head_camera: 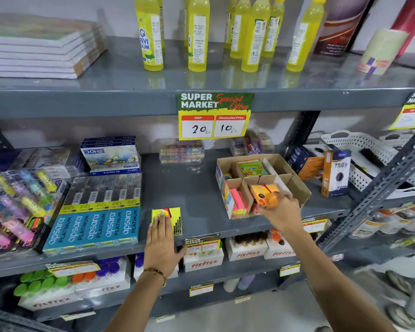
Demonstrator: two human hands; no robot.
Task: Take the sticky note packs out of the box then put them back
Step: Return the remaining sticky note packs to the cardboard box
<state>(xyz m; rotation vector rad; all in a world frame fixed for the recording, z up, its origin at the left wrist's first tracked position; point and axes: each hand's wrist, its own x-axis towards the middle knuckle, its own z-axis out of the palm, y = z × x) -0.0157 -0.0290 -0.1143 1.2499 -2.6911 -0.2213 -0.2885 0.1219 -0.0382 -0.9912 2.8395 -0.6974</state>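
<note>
A grey metal shelf (192, 188) runs across the middle of the frame in a shop aisle, with a white wall behind it and pale floor at the lower right. On the shelf above, at the top centre, stand yellow glue bottles (197, 34), with a stack of pads (41, 53) at the upper left. A price tag (215, 116) hangs from the upper shelf's front edge at centre. On the middle shelf at the left lie blue pencil boxes (94, 226), with pastel boxes (110, 154) behind them. At centre right sits an open cardboard box (295, 185) with dividers; its back compartment holds a green sticky note pack (250, 167), and its front left compartment holds a pink sticky note pack (238, 201) standing on edge. The right hand (280, 209) is at the box's front edge, its fingers clamped on an orange sticky note pack (265, 194) lifted just above the front compartments. The left hand (162, 240) lies flat at lower centre, fingers together, pressing on a yellow sticky note pack (175, 219) that rests on the shelf near the front edge, well apart from the box. White baskets (359, 149) sit at the far right, and the lower shelf holds white cartons (204, 262) of bottles
</note>
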